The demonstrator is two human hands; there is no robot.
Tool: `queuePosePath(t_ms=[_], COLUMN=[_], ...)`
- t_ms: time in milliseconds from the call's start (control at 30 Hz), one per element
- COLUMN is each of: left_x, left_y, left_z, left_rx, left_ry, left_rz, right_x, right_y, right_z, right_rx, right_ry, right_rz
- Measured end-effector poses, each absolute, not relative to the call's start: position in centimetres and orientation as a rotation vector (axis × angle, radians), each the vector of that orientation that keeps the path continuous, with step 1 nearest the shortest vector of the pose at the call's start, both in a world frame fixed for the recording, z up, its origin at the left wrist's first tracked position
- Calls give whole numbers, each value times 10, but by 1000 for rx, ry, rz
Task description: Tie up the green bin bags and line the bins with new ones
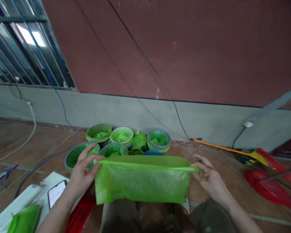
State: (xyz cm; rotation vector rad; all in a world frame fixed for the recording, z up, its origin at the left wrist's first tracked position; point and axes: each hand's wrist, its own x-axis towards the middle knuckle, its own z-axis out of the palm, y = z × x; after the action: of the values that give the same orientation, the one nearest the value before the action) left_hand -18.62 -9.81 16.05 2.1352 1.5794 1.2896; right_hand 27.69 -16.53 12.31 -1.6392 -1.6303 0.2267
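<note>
Blue cable [64, 108] across tiled floor [50, 137], phone [56, 193], barred window [26, 45], orange pole [218, 146]

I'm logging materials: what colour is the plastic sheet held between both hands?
The plastic sheet is bright green, best seen in the head view.

The green bag [143, 184] hides most of a blue bin [153, 152], and the phone screen [56, 194] is unreadable.

The camera sat on the person's head (up high), looking forward and down past the near left hand [83, 170] and right hand [210, 178] to the wall [196, 61].
</note>
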Motion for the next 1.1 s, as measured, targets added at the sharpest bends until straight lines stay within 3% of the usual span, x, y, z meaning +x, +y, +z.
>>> queuePosePath(t_ms=[200,367,467,833,1100], left_x=[-182,-178,-185,-227,-193], left_y=[-109,-117,-119,-133,-132], left_z=[177,193,193,56,-1], left_rx=[1575,1503,1492,1552,1446], left_ry=[1377,1618,1657,1884,1790], left_rz=[1399,1365,1196,947,1009], right_x=[261,244,243,186,136], right_y=[-168,-159,-149,-124,-122], right_z=[142,154,148,-38,-99], right_rx=[-1399,-1444,-1468,-1885,-1942], right_ry=[-1311,-1051,-1172,-1626,-1729], right_rz=[604,593,501,589,669])
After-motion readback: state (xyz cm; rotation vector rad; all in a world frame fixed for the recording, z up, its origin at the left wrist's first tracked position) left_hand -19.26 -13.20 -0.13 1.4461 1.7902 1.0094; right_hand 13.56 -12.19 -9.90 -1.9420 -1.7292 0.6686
